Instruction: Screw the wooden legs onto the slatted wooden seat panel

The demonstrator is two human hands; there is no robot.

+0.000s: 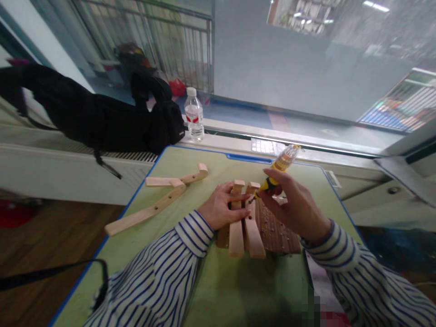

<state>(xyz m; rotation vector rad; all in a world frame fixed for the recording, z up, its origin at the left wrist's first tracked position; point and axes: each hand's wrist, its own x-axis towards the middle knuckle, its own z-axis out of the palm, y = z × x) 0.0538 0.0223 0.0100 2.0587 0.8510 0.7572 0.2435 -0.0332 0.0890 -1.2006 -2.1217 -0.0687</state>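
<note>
Two pale wooden slats [245,231] lie side by side in the middle of the green table [204,286], their long axes running from the person towards the window, the far ends slightly raised. The left hand [223,210] rests on them with the fingers stretched out flat, not curled round anything, and it covers much of the left slat and whatever lies beneath it. The right hand [294,206] is closed round the yellow and black grip of a screwdriver [277,170]. The tool slants from lower left to upper right, its clear cap towards the window and its working end down towards the top of the right slat, near a hole. The tip itself is too small and too crowded by fingertips to make out. A darker, speckled board [275,234] right of the slats is partly hidden by the right wrist. Pixel blocks blot the lower right corner. A curved wooden piece [153,210] lies well apart to the left, and a water bottle [194,116] stands beside a black bag [102,122] on the sill.
</note>
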